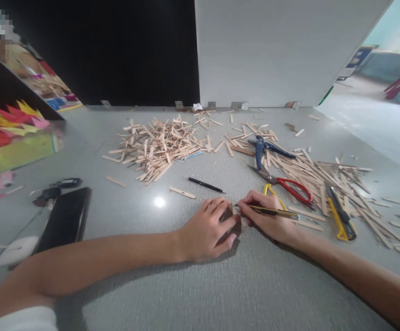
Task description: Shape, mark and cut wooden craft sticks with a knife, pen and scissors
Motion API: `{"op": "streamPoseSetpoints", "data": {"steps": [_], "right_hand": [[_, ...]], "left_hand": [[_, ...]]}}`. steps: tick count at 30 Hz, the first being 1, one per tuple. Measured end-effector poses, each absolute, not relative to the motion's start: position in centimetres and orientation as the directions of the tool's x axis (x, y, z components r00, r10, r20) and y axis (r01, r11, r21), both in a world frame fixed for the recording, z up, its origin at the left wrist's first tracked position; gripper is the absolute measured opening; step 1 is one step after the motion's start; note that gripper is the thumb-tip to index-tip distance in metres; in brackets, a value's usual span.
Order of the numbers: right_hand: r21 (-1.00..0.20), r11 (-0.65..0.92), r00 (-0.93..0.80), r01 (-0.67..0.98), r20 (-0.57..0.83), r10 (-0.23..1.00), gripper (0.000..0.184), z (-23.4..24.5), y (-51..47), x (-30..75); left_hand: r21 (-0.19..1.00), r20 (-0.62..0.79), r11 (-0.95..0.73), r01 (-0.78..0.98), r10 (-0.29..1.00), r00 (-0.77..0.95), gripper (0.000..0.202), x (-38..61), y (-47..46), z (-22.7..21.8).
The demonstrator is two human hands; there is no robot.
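My right hand (271,218) is closed around a yellow-and-black pencil (276,212), its tip close to the fingers of my left hand. My left hand (210,229) rests on the grey table with its fingers curled over a small wooden stick (233,209), mostly hidden beneath them. A black pen (205,185) lies just beyond my left hand, and a single flat stick (182,192) sits left of it. Past my right hand are red-handled snips (293,187) and a yellow tool (274,195), partly covered by the hand.
A pile of wooden sticks (162,147) lies at the back, with more sticks (310,172) at right. Blue-handled pliers (260,151) and a yellow utility knife (341,216) lie among them. A phone (65,218) is at left. A black-and-white panel (279,55) stands behind; another person (20,59) is beyond.
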State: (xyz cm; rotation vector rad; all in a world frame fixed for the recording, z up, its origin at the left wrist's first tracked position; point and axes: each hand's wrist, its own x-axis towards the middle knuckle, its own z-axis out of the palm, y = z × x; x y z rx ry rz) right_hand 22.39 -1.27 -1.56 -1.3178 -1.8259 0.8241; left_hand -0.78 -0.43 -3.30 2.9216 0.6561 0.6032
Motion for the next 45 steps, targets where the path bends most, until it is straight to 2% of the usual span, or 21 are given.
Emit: {"op": "streamPoseSetpoints", "data": {"steps": [4,7,21,27,34,41,45], "right_hand": [[-0.82,0.305,-0.23,0.484,0.217,0.949,0.038,-1.4,-1.3,22.2],[-0.829,0.288,-0.205,0.48,0.213,0.955,0.031,-1.3,-1.3,22.0],[-0.876,0.219,-0.222,0.43,0.132,0.966,0.042,-1.6,-0.9,22.0],[-0.871,0.228,-0.231,0.436,0.136,0.963,0.042,-1.6,-0.9,22.0],[-0.828,0.261,-0.24,0.497,0.158,0.958,0.041,-1.8,-0.9,22.2],[-0.751,0.382,-0.292,0.538,0.26,0.921,0.048,-1.5,-0.8,22.1],[-0.736,0.406,-0.331,0.542,0.257,0.908,0.049,-1.6,-0.9,22.0]], "left_hand": [[0.116,0.382,-0.922,0.369,0.385,0.84,0.047,-0.8,-0.4,-3.7],[0.1,0.385,-0.924,0.37,0.378,0.842,0.047,-0.8,-0.4,-3.7],[0.223,0.389,-0.92,0.322,0.386,0.836,0.046,-0.7,-0.1,-4.1],[0.202,0.401,-0.926,0.319,0.375,0.836,0.046,-0.7,0.1,-4.5],[0.23,0.385,-0.92,0.317,0.385,0.839,0.047,-0.8,0.0,-4.4],[0.17,0.387,-0.927,0.334,0.375,0.843,0.045,-0.7,-0.1,-4.3],[0.114,0.336,-0.939,0.325,0.345,0.877,0.047,-0.7,-0.2,-4.0]]}}
